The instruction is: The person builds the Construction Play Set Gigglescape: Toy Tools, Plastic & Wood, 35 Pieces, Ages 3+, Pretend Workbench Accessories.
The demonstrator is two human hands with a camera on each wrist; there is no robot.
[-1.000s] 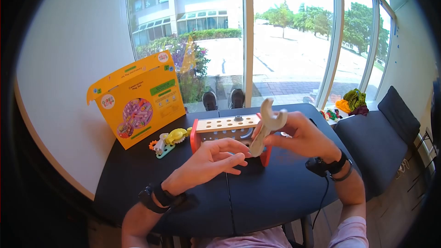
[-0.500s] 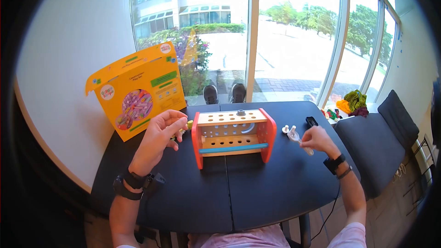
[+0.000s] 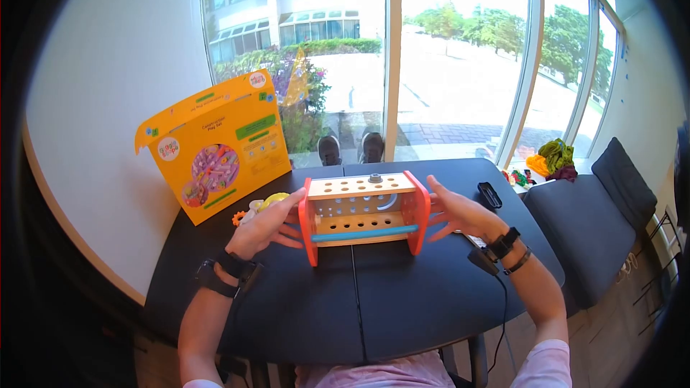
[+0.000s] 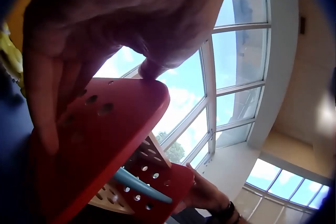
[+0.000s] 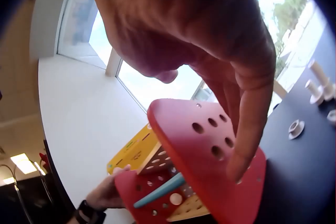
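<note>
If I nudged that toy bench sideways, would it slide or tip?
The toy bench would probably slide: its red end panels stand well apart. It looks stiff, a blue bar joining them, and may be light for its size, being open-fronted.

Left forearm (image 3: pixel 203 320), bare, slanting forward and inward to a black-banded left wrist (image 3: pixel 225 271); left hand (image 3: pixel 263 230), bare, palm turned inward, thumb uppermost, fingers extended and slightly parted. Right forearm (image 3: pixel 537 298), bare, slanting forward and inward to a black-banded right wrist (image 3: pixel 510 253); right hand (image 3: pixel 466 215), bare, palm facing the left one, thumb raised, fingers reaching inward, spread. Hands roughly level, well apart.
</note>
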